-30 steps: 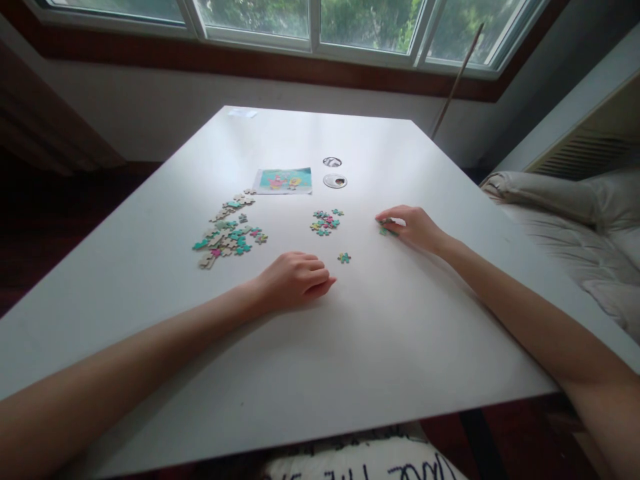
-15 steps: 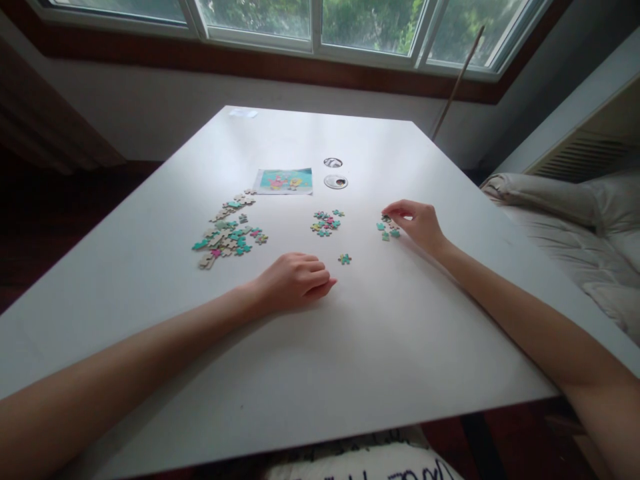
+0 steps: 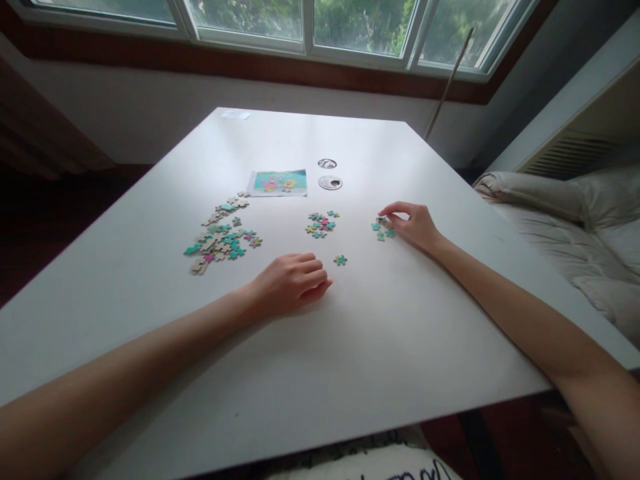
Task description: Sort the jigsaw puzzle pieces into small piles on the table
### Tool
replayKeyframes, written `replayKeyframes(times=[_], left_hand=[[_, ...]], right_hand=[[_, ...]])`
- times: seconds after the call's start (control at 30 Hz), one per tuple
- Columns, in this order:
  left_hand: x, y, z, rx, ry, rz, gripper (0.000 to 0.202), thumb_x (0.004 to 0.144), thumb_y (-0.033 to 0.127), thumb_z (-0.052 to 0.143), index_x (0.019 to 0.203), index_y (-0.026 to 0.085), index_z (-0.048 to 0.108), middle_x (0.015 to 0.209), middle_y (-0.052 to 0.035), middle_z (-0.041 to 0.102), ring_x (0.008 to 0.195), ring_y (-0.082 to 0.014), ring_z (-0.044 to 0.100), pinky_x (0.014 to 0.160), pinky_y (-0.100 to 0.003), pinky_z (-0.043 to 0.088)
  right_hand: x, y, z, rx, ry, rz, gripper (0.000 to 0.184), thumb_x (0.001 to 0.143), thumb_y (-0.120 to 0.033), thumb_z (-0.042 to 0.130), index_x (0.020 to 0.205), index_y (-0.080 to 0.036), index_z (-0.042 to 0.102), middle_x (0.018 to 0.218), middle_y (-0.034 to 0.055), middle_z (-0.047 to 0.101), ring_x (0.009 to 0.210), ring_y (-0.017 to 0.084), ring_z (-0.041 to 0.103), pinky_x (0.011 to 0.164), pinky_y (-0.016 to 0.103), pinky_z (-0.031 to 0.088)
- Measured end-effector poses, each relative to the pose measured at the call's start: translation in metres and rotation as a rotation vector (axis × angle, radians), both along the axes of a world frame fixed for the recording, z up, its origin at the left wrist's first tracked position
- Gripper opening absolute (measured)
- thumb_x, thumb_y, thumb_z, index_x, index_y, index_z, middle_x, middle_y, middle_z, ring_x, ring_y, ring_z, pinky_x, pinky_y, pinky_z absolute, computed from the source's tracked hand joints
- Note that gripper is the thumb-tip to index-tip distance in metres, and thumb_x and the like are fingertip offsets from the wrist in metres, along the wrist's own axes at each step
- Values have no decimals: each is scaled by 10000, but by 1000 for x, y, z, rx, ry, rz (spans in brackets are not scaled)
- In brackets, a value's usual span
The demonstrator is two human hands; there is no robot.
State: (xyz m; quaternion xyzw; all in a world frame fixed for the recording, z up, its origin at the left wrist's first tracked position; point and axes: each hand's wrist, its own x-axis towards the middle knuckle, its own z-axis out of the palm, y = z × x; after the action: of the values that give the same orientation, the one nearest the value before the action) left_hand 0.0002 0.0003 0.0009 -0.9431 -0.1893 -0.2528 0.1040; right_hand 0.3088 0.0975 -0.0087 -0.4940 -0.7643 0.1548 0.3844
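My right hand pinches a puzzle piece between thumb and fingertips, just over a small group of teal puzzle pieces. On the tabletop rests my left hand, its fingers curled in, with nothing visible in them. A single green piece lies just beyond its fingertips. Farther up, a cluster of multicoloured pieces sits between the two hands. To the left spreads a larger heap of loose pieces, some teal and others showing pale backs.
A picture card with pink and yellow cartoon figures lies behind the heap. Two round silvery items are beside it on the white table. A padded grey seat stands along the right side, windows at the back.
The view has shifted slightly, moving the table and pieces a little to the left. My right hand stays at the small teal group, fingertips slightly lower; my left hand keeps its curled pose.
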Motion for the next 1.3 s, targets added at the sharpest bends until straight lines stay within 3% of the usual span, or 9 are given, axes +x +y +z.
replayKeyframes(times=[0.17, 0.23, 0.4, 0.57, 0.77, 0.97, 1.3], left_hand=[[0, 0, 2, -48, 23, -1, 282, 961, 222, 449, 719, 180, 586, 680, -7, 604, 673, -119, 548, 623, -225, 420], [0, 0, 2, -59, 18, -7, 267, 962, 217, 448, 743, 178, 596, 708, -13, 623, 696, -120, 565, 632, -222, 432], [-1, 1, 1, -102, -28, -34, 143, 938, 181, 490, 918, 177, 631, 888, -39, 697, 854, -137, 628, 738, -230, 501], [0, 2, 0, -133, -46, -43, 194, 922, 178, 518, 1076, 179, 636, 1077, -56, 710, 1034, -165, 640, 879, -279, 539], [0, 3, -1, -159, -19, 4, 230, 930, 192, 499, 1112, 172, 638, 1118, -82, 702, 1067, -186, 634, 893, -308, 558], [1, 4, -1, -206, -13, 60, 278, 933, 195, 486, 1181, 148, 604, 1169, -102, 680, 1092, -204, 627, 916, -340, 562], [-1, 6, -3, -254, 33, 61, 283, 955, 232, 467, 1176, 185, 637, 1211, -74, 677, 1123, -206, 615, 940, -348, 543]], right_hand=[[-1, -2, -5, -154, 75, 204, 181, 807, -251, 598, 927, -233, 733, 1035, 39, 745, 1026, 240, 681, 990, 432, 511], [-2, -3, -4, -172, 79, 222, 227, 809, -254, 581, 989, -235, 719, 1104, 39, 730, 1077, 235, 663, 1016, 429, 491], [-4, -5, 0, -120, 121, 58, 278, 798, -214, 509, 1014, -184, 681, 982, 61, 758, 962, 224, 700, 922, 408, 522], [-5, -4, -2, -97, 20, -13, 270, 765, -174, 504, 945, -178, 704, 927, 46, 758, 866, 203, 693, 833, 346, 528], [-2, 2, -6, -50, -136, -88, 294, 770, -147, 515, 961, -199, 732, 865, 40, 735, 761, 194, 645, 774, 345, 508], [-1, 7, -7, -78, -53, -94, 301, 791, -118, 491, 969, -187, 723, 1002, 47, 742, 898, 188, 673, 875, 337, 513], [4, 11, -10, 18, -83, -204, 237, 702, -75, 529, 803, -193, 709, 870, 43, 730, 802, 197, 650, 810, 360, 526]])
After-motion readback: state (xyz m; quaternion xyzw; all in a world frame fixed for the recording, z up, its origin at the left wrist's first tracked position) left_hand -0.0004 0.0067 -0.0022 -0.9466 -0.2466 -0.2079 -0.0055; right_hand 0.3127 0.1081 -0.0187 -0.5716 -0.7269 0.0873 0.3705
